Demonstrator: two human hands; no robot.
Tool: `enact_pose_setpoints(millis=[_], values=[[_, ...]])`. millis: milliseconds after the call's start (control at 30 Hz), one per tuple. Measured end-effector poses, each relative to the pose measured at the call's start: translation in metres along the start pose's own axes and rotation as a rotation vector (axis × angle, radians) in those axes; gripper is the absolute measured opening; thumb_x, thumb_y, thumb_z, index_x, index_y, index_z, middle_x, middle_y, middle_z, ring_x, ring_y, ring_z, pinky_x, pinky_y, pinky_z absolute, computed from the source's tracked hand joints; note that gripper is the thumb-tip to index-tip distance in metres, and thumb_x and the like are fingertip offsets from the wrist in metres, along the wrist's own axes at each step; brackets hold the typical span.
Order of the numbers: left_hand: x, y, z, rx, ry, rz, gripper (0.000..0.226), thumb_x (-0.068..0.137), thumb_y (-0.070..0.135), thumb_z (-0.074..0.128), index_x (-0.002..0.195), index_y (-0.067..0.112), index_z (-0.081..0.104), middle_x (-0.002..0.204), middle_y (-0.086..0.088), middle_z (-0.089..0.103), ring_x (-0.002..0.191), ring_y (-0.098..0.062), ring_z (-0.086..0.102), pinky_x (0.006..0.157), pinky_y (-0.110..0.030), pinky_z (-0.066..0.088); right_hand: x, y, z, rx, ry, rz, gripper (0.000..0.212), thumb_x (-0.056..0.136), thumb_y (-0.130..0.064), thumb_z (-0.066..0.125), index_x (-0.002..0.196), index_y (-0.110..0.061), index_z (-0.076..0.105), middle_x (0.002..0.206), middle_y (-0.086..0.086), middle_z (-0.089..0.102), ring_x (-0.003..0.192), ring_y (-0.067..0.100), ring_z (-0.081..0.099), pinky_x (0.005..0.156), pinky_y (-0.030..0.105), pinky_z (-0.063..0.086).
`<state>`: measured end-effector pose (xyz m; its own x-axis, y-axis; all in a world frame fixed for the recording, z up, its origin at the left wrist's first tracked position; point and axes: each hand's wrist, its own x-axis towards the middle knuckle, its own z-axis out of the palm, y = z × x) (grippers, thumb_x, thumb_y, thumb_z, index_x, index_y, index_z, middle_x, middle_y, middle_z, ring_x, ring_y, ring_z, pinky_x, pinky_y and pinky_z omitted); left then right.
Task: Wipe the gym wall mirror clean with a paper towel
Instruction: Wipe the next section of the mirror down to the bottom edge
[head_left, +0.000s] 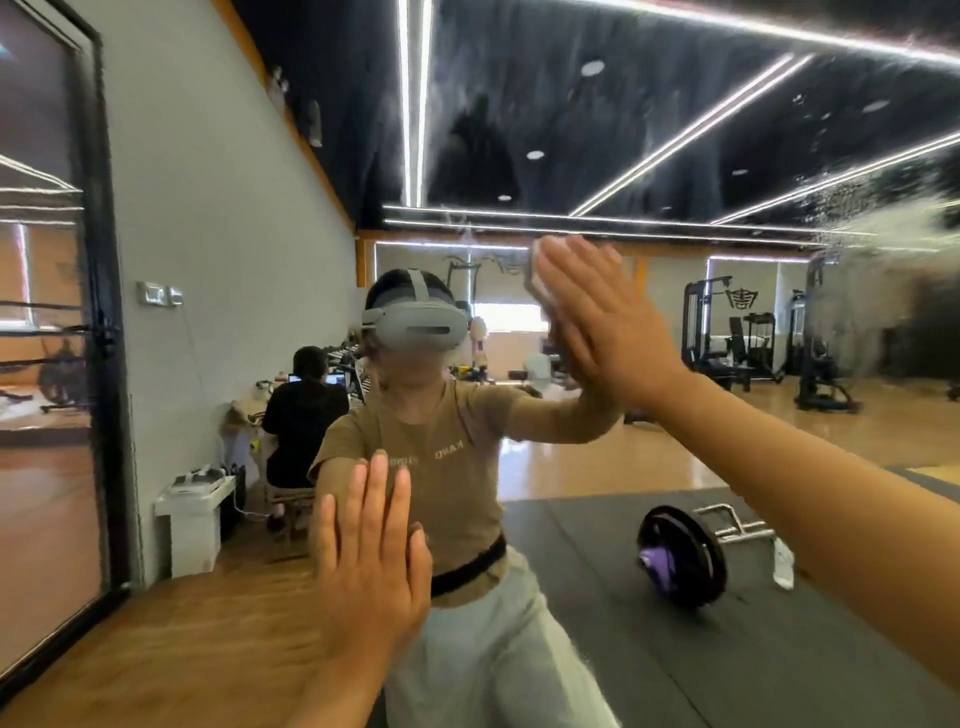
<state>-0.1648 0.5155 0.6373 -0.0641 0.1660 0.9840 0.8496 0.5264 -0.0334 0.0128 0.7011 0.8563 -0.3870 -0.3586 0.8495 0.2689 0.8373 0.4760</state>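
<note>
The paper towel (537, 283) shows only as a pale grey-white edge at the upper centre of the frame, peeping out from under the fingertips of the right hand (602, 322). That hand lies flat with its fingers straight and close together, pressing the towel against the wall mirror (649, 156), which fills nearly the whole view. The right arm reaches in from the lower right corner.

The left hand (371, 556) sits at the lower centre, palm flat on the glass, fingers straight and slightly spread, holding nothing.

Streaks and a speckled patch of spray or smear (883, 208) mark the glass at the right edge, and fainter hazy streaks cross the dark upper part.

In the reflection a person (441, 467) in a tan shirt and pale trousers wears a grey headset (421, 325), arms raised to meet the two hands. Right of them, on a black floor mat (727, 649), lies a barbell with a dark weight plate (680, 558). Gym machines (727, 332) stand at the right middle. Another person in black (304, 410) sits at a table at the left centre, beside a white box (195, 525). A dark-framed door (101, 312) runs down the left edge.
</note>
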Motion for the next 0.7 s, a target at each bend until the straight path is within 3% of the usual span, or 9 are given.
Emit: enact_pose_setpoints(millis=[67, 167, 300, 400, 500, 567, 700], values=[[0.003, 0.002, 0.001, -0.013, 0.014, -0.021, 0.06, 0.099, 0.028, 0.035, 0.154, 0.007, 0.027, 0.162, -0.017, 0.027, 0.152, -0.032, 0.021, 0.123, -0.053, 0.014, 0.018, 0.012, -0.006, 0.034, 0.08, 0.153, 0.051, 0.104, -0.02, 0.037, 0.152, -0.004, 0.035, 0.16, 0.016, 0.03, 0.151, 0.032, 0.017, 0.125, 0.03, -0.004], [0.008, 0.006, -0.006, -0.08, 0.042, -0.041, 0.059, 0.097, 0.024, 0.04, 0.153, 0.008, 0.029, 0.16, -0.017, 0.031, 0.152, -0.03, 0.022, 0.123, -0.054, 0.016, 0.005, -0.003, 0.007, 0.058, 0.127, 0.199, 0.051, 0.103, -0.014, 0.04, 0.153, -0.003, 0.035, 0.161, 0.016, 0.028, 0.152, 0.034, 0.018, 0.126, 0.043, 0.004], [0.011, 0.023, -0.013, -0.129, 0.041, -0.147, 0.056, 0.098, 0.023, 0.039, 0.151, 0.007, 0.032, 0.163, -0.01, 0.025, 0.153, -0.025, 0.018, 0.126, -0.044, 0.007, -0.076, -0.039, 0.033, 0.07, 0.045, -0.015, 0.056, 0.098, -0.01, 0.051, 0.152, -0.005, 0.037, 0.161, 0.013, 0.028, 0.151, 0.032, 0.021, 0.124, 0.049, 0.013], [0.013, 0.045, -0.014, -0.161, 0.045, -0.271, 0.056, 0.099, 0.026, 0.039, 0.15, 0.005, 0.035, 0.163, -0.009, 0.024, 0.152, -0.024, 0.02, 0.126, -0.038, 0.002, -0.153, -0.061, 0.044, 0.042, -0.041, -0.231, 0.051, 0.103, -0.018, 0.036, 0.153, -0.011, 0.035, 0.16, 0.008, 0.033, 0.15, 0.029, 0.025, 0.124, 0.045, 0.017], [0.004, 0.074, -0.006, -0.16, 0.043, -0.22, 0.056, 0.099, 0.028, 0.039, 0.151, 0.006, 0.037, 0.163, -0.011, 0.025, 0.152, -0.024, 0.022, 0.126, -0.039, 0.002, -0.214, -0.066, 0.051, -0.009, -0.131, -0.407, 0.048, 0.109, -0.02, 0.021, 0.156, -0.014, 0.027, 0.161, 0.003, 0.028, 0.149, 0.025, 0.025, 0.125, 0.041, 0.012], [-0.01, 0.094, 0.002, -0.159, 0.023, -0.184, 0.057, 0.1, 0.029, 0.039, 0.152, 0.008, 0.036, 0.165, -0.01, 0.022, 0.153, -0.022, 0.019, 0.126, -0.04, 0.003, -0.228, -0.06, 0.051, -0.02, -0.147, -0.462, 0.046, 0.109, -0.018, 0.02, 0.155, -0.014, 0.028, 0.161, 0.002, 0.028, 0.149, 0.024, 0.027, 0.126, 0.041, 0.009], [-0.024, 0.125, 0.016, -0.16, -0.001, -0.198, 0.057, 0.101, 0.03, 0.037, 0.155, 0.011, 0.032, 0.167, -0.006, 0.017, 0.154, -0.019, 0.014, 0.126, -0.039, 0.0, -0.203, -0.027, 0.038, 0.012, -0.101, -0.503, 0.047, 0.108, -0.009, 0.017, 0.152, -0.012, 0.035, 0.158, 0.008, 0.036, 0.147, 0.027, 0.032, 0.123, 0.042, 0.018]])
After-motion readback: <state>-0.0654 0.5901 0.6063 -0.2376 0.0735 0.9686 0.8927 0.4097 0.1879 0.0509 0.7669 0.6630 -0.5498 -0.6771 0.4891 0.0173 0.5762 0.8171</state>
